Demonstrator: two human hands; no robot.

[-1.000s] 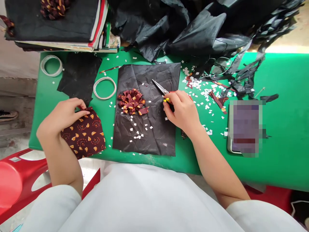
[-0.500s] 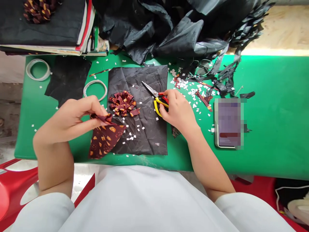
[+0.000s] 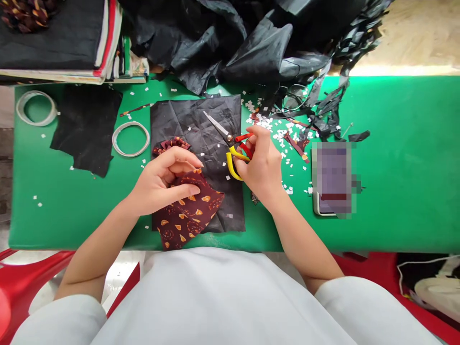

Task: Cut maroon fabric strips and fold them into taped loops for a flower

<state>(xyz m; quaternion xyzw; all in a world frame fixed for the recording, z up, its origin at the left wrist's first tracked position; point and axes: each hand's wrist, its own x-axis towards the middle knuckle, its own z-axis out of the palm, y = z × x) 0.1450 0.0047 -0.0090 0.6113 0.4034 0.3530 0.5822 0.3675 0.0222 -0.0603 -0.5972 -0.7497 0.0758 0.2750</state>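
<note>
My left hand (image 3: 163, 179) pinches a maroon cloth with orange motifs (image 3: 187, 213) and holds it over the lower left of a crumpled black sheet (image 3: 201, 129). A ruffled flower of the same maroon fabric (image 3: 171, 143) peeks out just beyond my fingers. My right hand (image 3: 260, 165) is closed on scissors with yellow and red handles (image 3: 232, 146). Their blades point up and to the left over the black sheet.
The green table (image 3: 395, 167) carries two tape rings (image 3: 130, 139), a black fabric piece (image 3: 86, 127), white paper bits, a phone (image 3: 330, 179) and glasses (image 3: 294, 98). Black plastic sheeting (image 3: 251, 43) and stacked boards (image 3: 53, 43) fill the far edge. A red stool (image 3: 21, 287) stands at lower left.
My left hand carried the maroon cloth from the table's left part onto the black sheet. My right hand picked the scissors up by their handles.
</note>
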